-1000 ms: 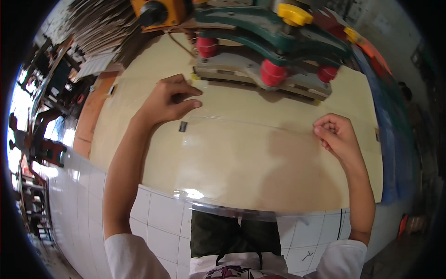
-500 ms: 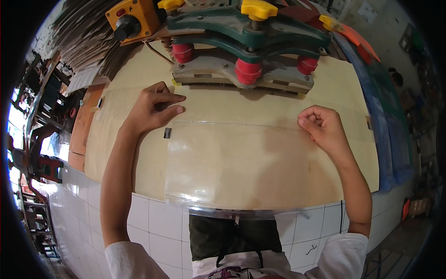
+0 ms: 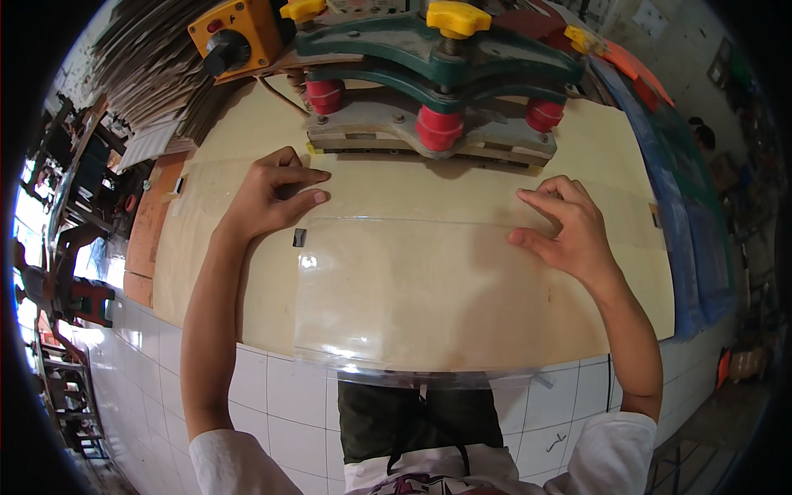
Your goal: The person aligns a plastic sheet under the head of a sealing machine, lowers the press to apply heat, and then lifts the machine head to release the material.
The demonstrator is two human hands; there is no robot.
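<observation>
Grip, left hand point(image 3: 260, 196): thumb and forefinger apart; at 10 o'clock on a dial centred on the clear plastic sheet point(image 3: 412, 289), near its far left corner.
Grip, right hand point(image 3: 582, 227): thumb and forefinger spread apart; 2 o'clock, near the sheet's far right corner. Contact between these fingertips and the sheet is hard to judge from above.
Clear plastic sheet, one: glossy, lying on the cream-topped desk point(image 3: 627, 165), its near edge overhanging at 6 o'clock.
Dark tab point(image 3: 299, 238), small: on the desk at 10 o'clock, just outside the sheet's left edge.
Green-framed machine point(image 3: 371, 41): 12 o'clock, with yellow knobs point(image 3: 459, 20), red cylinders point(image 3: 440, 128) and a grey metal base point(image 3: 363, 122).
Control box point(image 3: 256, 33), orange-yellow, with black dial point(image 3: 224, 53): 11 o'clock.
Stacked brown sheets point(image 3: 157, 74): 10 o'clock, well beyond the left hand.
Blue plastic sheeting point(image 3: 701, 247): 3 o'clock, along the desk's side.
</observation>
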